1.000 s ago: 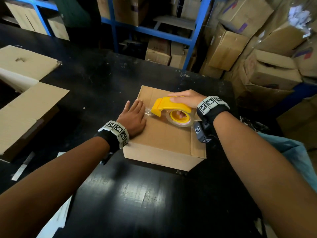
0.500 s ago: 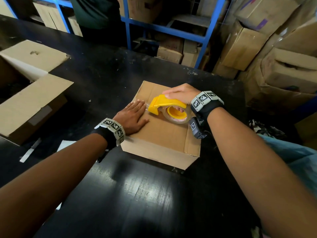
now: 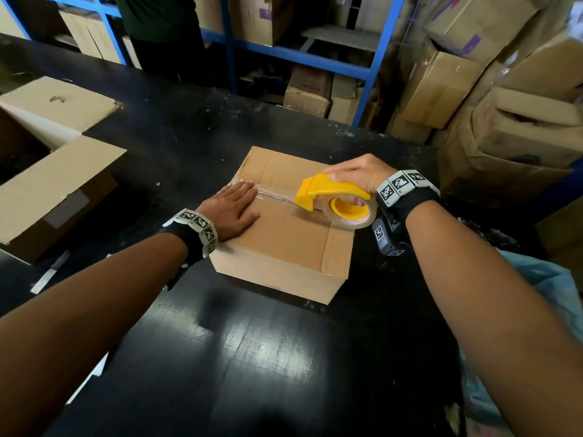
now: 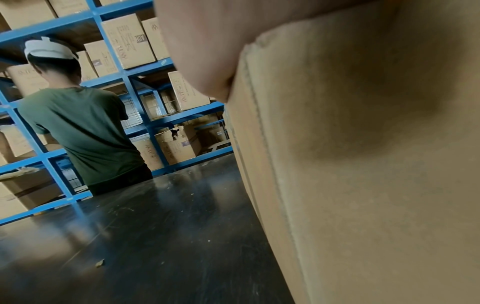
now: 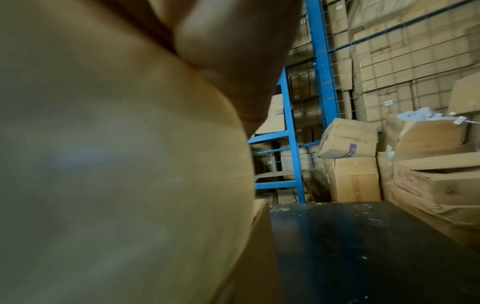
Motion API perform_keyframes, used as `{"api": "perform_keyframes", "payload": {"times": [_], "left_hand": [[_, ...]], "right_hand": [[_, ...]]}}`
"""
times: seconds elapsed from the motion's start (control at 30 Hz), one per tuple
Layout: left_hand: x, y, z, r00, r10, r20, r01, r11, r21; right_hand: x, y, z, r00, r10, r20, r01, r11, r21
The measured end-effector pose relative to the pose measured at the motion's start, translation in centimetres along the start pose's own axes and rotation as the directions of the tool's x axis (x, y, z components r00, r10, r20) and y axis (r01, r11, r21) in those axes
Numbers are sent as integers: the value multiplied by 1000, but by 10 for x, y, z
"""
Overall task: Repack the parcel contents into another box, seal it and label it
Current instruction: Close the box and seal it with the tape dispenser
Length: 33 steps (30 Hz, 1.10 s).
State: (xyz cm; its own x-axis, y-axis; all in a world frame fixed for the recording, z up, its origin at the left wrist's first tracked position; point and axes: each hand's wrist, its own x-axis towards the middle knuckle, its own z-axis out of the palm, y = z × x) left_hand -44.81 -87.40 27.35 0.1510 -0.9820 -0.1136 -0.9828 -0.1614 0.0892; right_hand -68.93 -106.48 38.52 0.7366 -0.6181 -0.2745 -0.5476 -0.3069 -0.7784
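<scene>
item: closed box (image 3: pixel 284 244) at frame centre on the tabletop (image 3: pixel 252 357); our left hand (image 3: pixel 232 209) flat on the tape end, our right hand (image 3: pixel 356 178) gripping the yellow tape dispenser (image 3: pixel 331 197), now drawn further right, so we judge sealing underway.

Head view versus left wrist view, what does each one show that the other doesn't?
Only the head view shows the right hand gripping the yellow tape dispenser, and the open box at left. Only the left wrist view shows a whole person in a green shirt. Both show the left hand, the sealed box, black table and blue shelving.
</scene>
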Motion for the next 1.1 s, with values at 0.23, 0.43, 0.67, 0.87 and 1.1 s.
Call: {"api": "perform_keyframes", "payload": {"times": [0.23,0.43,0.67,0.87,1.1], "left_hand": [[2,0,-2,999,-18,44,16,999,29],[2,6,-5,996,-37,75,32,998,63],[10,63,-21,996,-86,-14,88,984,155],[30,147,2,989,147,28,-146,989,-15],[35,151,18,993,117,5,-117,991,70]], "right_hand": [[-25,17,-27,999,23,-39,-25,997,-67],[-46,52,-47,995,78,-68,-81,996,-40],[-44,58,-43,993,107,-57,-110,993,-34],[-44,62,-43,994,99,-51,-100,995,-18],[-41,69,-43,995,96,-32,-97,995,-16]]}}
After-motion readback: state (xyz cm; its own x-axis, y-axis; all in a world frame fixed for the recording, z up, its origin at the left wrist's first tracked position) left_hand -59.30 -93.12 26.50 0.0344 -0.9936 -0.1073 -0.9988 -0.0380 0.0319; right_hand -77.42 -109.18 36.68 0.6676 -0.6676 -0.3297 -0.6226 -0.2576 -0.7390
